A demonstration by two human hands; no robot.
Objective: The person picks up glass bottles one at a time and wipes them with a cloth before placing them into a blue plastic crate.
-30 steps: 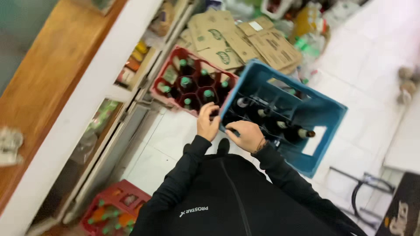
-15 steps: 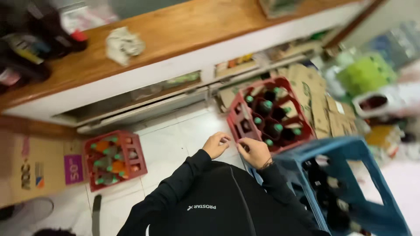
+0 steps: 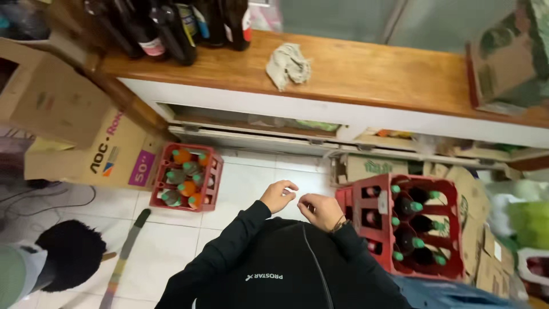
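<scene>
At lower left of center, a small red crate (image 3: 186, 185) of orange- and green-capped bottles sits on the tiled floor. At center, the left hand (image 3: 278, 196) is loosely curled, empty it seems; the right hand (image 3: 320, 210) just beside it pinches its fingers, perhaps on something tiny. Right, a big red crate (image 3: 410, 225) holds green-capped bottles.

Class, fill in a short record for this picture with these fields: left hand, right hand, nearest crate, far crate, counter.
left hand: left hand raised over the floor, fingers curled, holding nothing visible
right hand: right hand close beside it, apart from the crate
nearest crate: red crate of green-capped dark bottles, by the right hand
far crate: small red crate of orange and green caps
counter: wooden counter with a rag and dark bottles
</scene>
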